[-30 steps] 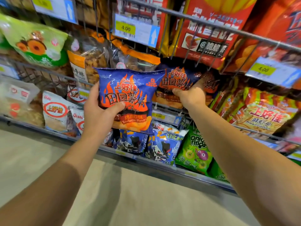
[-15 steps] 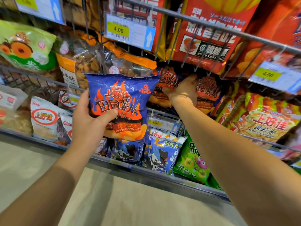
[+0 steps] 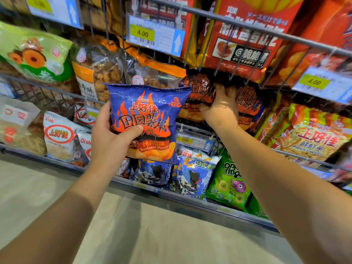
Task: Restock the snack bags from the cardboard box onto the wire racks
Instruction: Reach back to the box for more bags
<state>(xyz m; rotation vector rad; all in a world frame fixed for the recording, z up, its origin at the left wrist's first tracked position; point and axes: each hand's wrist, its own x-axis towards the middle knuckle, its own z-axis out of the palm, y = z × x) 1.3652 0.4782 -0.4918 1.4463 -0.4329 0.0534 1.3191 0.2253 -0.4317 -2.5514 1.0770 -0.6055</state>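
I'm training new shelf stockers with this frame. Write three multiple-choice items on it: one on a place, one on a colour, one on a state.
1. Where is the right hand?
A. On the floor
B. Among shelved barbecue bags
C. In a box

2. Main colour of the barbecue chips bag in the left hand?
A. Blue
B. Green
C. White

3. That bag is:
A. Torn open
B. Lying shelved
C. Gripped, off the rack

Answers: 1 B, it reaches into the shelved barbecue bags; 2 A, blue with orange flames; 3 C, the thumb crosses its front.

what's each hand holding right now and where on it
The left hand grips a blue barbecue chips bag by its lower left edge, thumb across the front. The right hand presses on matching bags on the rack; a grip cannot be told.
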